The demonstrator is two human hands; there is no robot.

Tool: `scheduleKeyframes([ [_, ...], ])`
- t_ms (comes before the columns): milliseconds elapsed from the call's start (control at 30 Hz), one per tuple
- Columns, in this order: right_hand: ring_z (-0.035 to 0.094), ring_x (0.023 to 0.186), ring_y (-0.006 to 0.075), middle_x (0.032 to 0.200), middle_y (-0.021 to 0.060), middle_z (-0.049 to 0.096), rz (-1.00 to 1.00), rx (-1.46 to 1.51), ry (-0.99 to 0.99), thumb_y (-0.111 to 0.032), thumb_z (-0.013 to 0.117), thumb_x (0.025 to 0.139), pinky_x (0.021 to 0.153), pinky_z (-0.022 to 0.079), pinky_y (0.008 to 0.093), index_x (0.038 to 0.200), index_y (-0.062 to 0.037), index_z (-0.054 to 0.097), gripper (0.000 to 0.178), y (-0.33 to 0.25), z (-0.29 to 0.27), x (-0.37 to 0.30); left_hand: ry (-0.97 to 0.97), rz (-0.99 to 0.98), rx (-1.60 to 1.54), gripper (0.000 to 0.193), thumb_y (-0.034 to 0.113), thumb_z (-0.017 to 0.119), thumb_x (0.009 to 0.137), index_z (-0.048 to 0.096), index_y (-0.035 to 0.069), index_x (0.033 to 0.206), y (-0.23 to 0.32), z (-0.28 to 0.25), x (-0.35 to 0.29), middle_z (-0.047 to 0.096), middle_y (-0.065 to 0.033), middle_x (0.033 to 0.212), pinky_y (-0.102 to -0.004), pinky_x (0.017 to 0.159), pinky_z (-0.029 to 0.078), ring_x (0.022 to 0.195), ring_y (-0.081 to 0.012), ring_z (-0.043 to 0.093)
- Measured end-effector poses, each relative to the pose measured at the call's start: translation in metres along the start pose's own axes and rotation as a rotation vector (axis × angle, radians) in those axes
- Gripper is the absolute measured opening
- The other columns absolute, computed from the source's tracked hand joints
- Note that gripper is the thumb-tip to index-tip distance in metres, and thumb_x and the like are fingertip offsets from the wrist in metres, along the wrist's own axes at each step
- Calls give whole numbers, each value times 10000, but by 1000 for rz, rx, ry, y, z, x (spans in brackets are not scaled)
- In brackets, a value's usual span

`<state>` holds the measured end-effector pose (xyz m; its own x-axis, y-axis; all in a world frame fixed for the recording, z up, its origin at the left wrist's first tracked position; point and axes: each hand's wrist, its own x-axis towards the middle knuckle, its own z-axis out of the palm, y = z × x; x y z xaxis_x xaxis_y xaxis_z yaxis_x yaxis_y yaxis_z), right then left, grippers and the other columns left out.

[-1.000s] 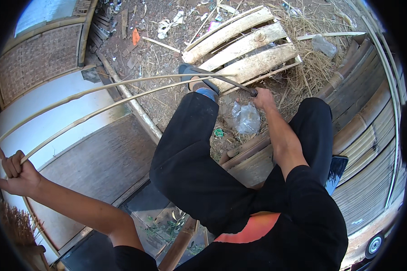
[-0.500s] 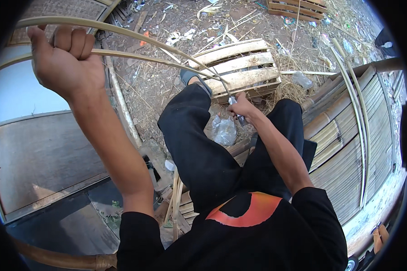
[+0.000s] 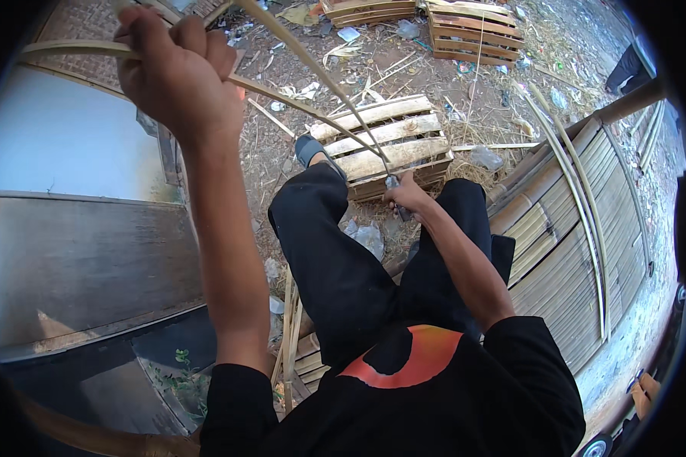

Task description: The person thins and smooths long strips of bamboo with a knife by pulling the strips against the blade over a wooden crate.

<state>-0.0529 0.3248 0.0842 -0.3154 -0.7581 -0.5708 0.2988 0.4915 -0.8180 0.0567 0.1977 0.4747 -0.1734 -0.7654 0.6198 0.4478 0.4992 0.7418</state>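
My left hand (image 3: 183,80), raised at the upper left, is closed round a long bamboo strip (image 3: 282,99). A second bamboo strip (image 3: 305,59) spreads apart from it above, and the two converge down by my right hand (image 3: 408,196). That hand is closed on a knife (image 3: 392,183), over the near edge of a slatted wooden crate (image 3: 392,137). The thin blade points up to where the strips meet; its exact contact with them is hard to make out. My legs straddle the spot below the crate.
Split bamboo strips (image 3: 591,221) lean across a bamboo-slat bench (image 3: 556,263) on the right. More crates (image 3: 476,34) stand at the back. A clear plastic bag (image 3: 367,239) lies between my legs, with straw and litter around. A person's dark-clothed leg (image 3: 625,70) shows at far right.
My left hand has shifted right and slightly up in the picture, and the two strips are spread wider apart. My right hand with the knife sits a little lower. The view has tilted.
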Motion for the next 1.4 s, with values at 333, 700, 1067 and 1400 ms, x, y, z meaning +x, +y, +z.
scheduleKeyframes([
  [333,525,1101,234,1136,161,536,-371,-279,-239,-157,806,719,988,417,335,1252,36,359,722,31,-50,-63,308,-34,-70,446,436,301,1074,433,75,848,26,-140,113,249,13,630,-265,475,212,531,-117,182],
  [700,654,868,235,1091,168,625,-242,-499,-386,-171,798,786,712,538,375,1339,-25,346,729,-41,-108,-177,457,-230,-114,322,345,363,1078,403,78,902,-74,-265,112,370,-13,766,-272,583,376,629,-129,349],
  [1067,678,739,293,801,129,657,-467,-1013,-132,-71,726,707,649,512,394,1093,-98,583,412,-63,-170,-217,794,-567,-196,342,79,435,955,338,162,637,-139,-479,139,249,40,531,-275,426,286,453,-99,243],
  [1400,657,659,315,732,102,639,-879,-1098,-253,-56,745,610,603,506,415,1103,-62,612,510,-58,-165,-205,1140,-674,-80,382,57,516,940,415,183,594,-110,-549,53,336,65,482,-239,437,375,384,-85,305],
])
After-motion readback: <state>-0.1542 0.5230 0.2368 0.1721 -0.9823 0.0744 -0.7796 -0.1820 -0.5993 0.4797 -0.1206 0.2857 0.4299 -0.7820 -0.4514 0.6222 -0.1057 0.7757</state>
